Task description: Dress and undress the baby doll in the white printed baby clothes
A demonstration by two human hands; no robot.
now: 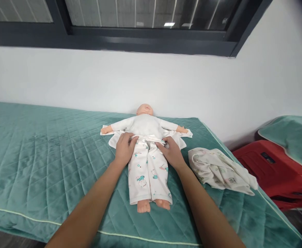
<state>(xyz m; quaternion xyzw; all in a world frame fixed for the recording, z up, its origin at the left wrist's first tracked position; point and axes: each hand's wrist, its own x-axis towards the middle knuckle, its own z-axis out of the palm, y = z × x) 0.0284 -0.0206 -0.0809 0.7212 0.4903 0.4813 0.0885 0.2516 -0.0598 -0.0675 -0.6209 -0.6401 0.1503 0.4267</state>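
Note:
A baby doll lies face up on the green quilted bed, arms spread wide and bare feet toward me. It wears a white long-sleeved top and white printed trousers with teal figures. My left hand is closed on the waistband at the doll's hip on the left side of the view. At the opposite hip, my right hand pinches the waistband between thumb and fingers. Beneath the doll's arms and waist, another white garment lies spread out. Some fingertips are hidden by cloth.
Right of the doll, a crumpled white printed cloth lies near the edge of the bed. A red plastic object stands beyond that edge, partly under green fabric. Behind the bed rises a white wall with a dark-framed window.

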